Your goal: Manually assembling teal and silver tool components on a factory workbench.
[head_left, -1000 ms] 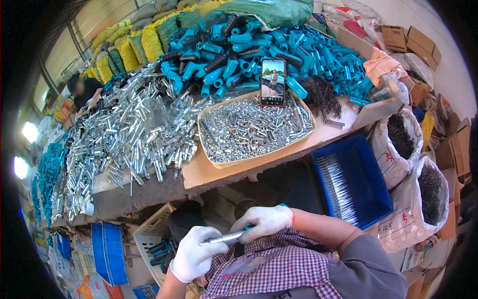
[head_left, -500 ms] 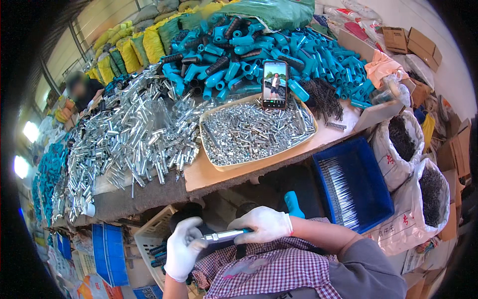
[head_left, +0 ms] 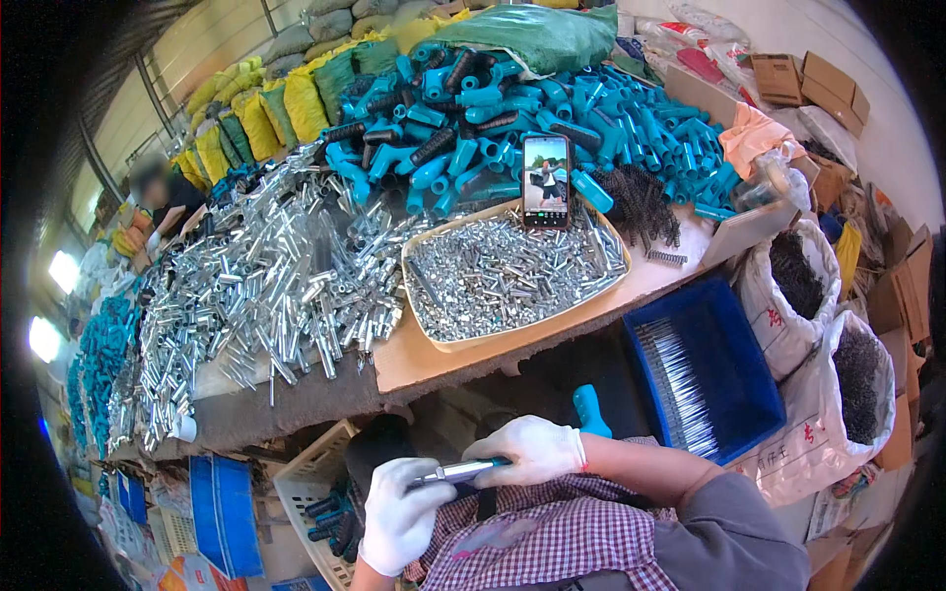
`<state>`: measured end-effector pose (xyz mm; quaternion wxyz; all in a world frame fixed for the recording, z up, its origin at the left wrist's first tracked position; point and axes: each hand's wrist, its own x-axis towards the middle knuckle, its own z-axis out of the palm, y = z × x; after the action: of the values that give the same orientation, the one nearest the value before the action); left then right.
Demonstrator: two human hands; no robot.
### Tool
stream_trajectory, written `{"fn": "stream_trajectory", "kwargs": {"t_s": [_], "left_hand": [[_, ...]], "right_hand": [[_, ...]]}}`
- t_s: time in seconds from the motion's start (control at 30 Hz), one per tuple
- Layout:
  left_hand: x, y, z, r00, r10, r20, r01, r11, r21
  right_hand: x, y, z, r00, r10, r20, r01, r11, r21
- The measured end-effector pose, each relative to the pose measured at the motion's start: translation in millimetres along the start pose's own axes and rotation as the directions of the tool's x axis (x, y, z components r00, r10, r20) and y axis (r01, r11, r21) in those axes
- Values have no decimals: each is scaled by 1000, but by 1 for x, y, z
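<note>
Gripping metal tube (head_left: 461, 473), left hand (head_left: 402, 512), right hand (head_left: 530, 451) over lap

Phone (head_left: 546, 180) against blue handles (head_left: 512, 108)

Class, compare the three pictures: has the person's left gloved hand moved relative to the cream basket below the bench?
Yes. The left hand, gripping the metal tube, has shifted slightly right and up, away from the cream basket.

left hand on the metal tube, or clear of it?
Touching. Head view: the left hand wraps its gloved fingers around one end of the metal tube.
</note>
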<state>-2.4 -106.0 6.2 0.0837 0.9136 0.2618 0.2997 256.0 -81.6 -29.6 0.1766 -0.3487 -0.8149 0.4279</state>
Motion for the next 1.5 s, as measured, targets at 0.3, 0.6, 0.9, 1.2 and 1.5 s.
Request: {"fn": "stream_trajectory", "kwargs": {"t_s": [0.3,0.6,0.9,1.2,1.5], "left_hand": [[4,8,-3,969,-244,-27,241,967,-87],[11,-2,5,998,17,-69,-26,991,-129],[28,1,0,997,-68,42,78,948,-308],[-11,-29,36,831,-336,444,450,875,-181],[-17,-31,66,642,-711,287,760,641,-111]], "right_hand": [[0,-1,1,999,-49,-23,49,999,16],[1,8,-8,991,-126,51,101,933,346],[3,16,-18,979,-80,188,19,951,308],[6,15,12,809,248,-532,550,-3,835],[101,253,113,461,887,-21,469,-224,854]]}}
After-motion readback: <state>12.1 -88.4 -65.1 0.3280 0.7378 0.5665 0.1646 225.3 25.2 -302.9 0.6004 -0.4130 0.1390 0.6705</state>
